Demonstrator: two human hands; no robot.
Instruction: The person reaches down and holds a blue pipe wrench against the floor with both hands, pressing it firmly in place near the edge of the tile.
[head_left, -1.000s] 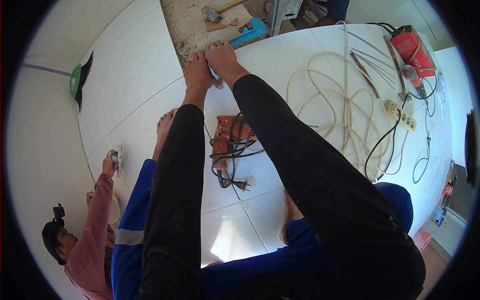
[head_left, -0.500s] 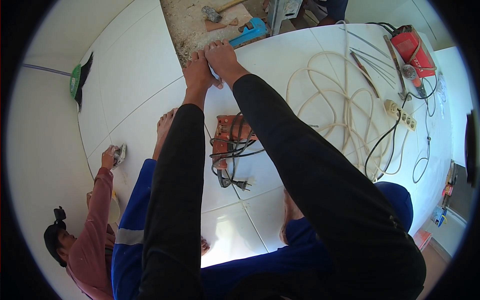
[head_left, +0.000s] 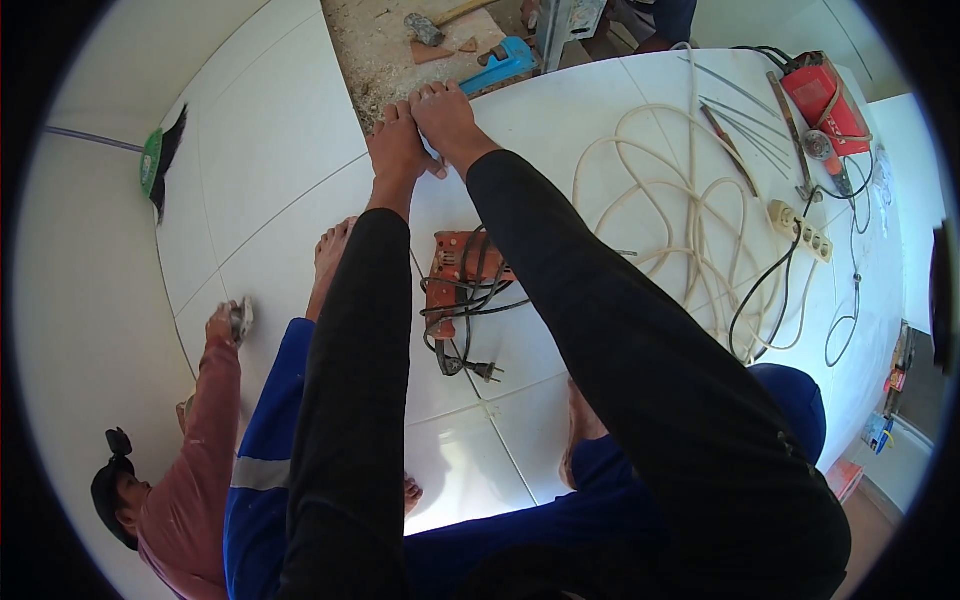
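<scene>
My left hand (head_left: 398, 152) and my right hand (head_left: 447, 122) rest side by side at the far edge of a white floor tile (head_left: 440, 195). Their fingers curl over that edge, and the fingertips are out of sight. The left thumb lies on the tile's surface. Just beyond the right fingers is a blue tool (head_left: 500, 65), perhaps a pipe wrench, on the rough ground. Nearer to me, between my forearms, lies a red power drill (head_left: 455, 280) with its black cord wound around it; my right sleeve covers part of it.
A hammer (head_left: 425, 30) lies on the bare ground (head_left: 375, 65). Rightward are a coiled white cable (head_left: 690, 200), a power strip (head_left: 800, 230), metal rods (head_left: 745, 125), an angle grinder (head_left: 828, 160) and a red machine (head_left: 828, 95). Leftward, a co-worker (head_left: 190, 490) reaches near a green broom (head_left: 152, 165).
My hands stay at the tile edge with barely any shift. The co-worker's hand and the object in it have moved slightly, and that arm has swung a little to the right.
</scene>
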